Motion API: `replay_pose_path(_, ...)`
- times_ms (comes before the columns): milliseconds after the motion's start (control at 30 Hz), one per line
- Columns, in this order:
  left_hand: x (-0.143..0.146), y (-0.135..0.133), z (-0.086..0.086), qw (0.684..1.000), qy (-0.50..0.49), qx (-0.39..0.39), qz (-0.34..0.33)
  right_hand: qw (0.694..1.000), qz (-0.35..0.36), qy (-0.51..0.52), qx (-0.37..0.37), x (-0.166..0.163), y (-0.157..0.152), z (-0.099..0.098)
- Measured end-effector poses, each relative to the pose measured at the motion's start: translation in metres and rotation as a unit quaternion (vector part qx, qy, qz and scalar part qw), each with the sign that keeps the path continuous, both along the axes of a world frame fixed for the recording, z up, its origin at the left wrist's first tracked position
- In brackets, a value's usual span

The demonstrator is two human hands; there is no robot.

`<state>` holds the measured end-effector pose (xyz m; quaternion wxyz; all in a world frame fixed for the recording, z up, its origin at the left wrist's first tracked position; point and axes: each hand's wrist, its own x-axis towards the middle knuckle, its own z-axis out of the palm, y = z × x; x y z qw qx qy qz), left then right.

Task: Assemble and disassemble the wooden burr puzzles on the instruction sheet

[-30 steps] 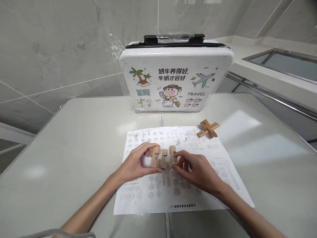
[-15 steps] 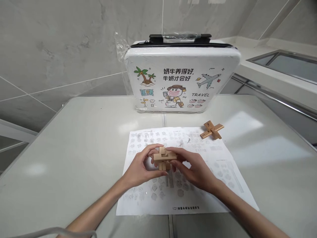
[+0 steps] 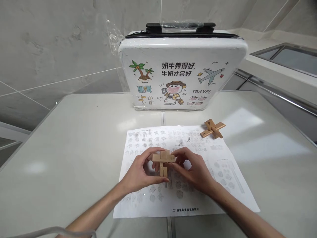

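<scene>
Wooden block cluster (image 3: 162, 162) held just above the printed sheet (image 3: 198, 198) on the desk (image 3: 74, 148). Left hand (image 3: 140, 173) closed on its left bar end, right hand (image 3: 194, 172) on the right. Looks light, stiff, smooth; joints probably loose, so best pinched at the bar ends, pressing inward

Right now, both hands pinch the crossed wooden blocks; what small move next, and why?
Probably squeeze the light-brown wooden crossed blocks together to seat the joint: the left hand and right hand pinch the crossbar's ends above the white printed sheet, upright hanging below.
</scene>
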<state>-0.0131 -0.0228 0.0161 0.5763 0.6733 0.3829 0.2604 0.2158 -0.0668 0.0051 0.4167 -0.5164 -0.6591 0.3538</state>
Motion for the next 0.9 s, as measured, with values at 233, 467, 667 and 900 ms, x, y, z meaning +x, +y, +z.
replay_pose_path(233, -0.001, 0.002, -0.004, 0.996, -0.017, 0.019, 0.089, 0.991, 0.001, -0.125, 0.054, 0.000, -0.001, -0.012)
replay_pose_path(467, -0.001, 0.004, -0.006, 0.995, -0.020, 0.022, 0.097, 0.986, 0.026, -0.153, 0.061, -0.001, -0.001, -0.016)
replay_pose_path(667, -0.001, 0.003, -0.002, 0.995, -0.026, 0.027, 0.088, 0.961, 0.138, 0.163, -0.176, 0.009, 0.002, 0.003)
replay_pose_path(900, -0.001, 0.000, -0.001, 0.997, -0.033, 0.054, 0.053, 0.929, 0.202, 0.205, -0.235, 0.017, 0.005, 0.007)
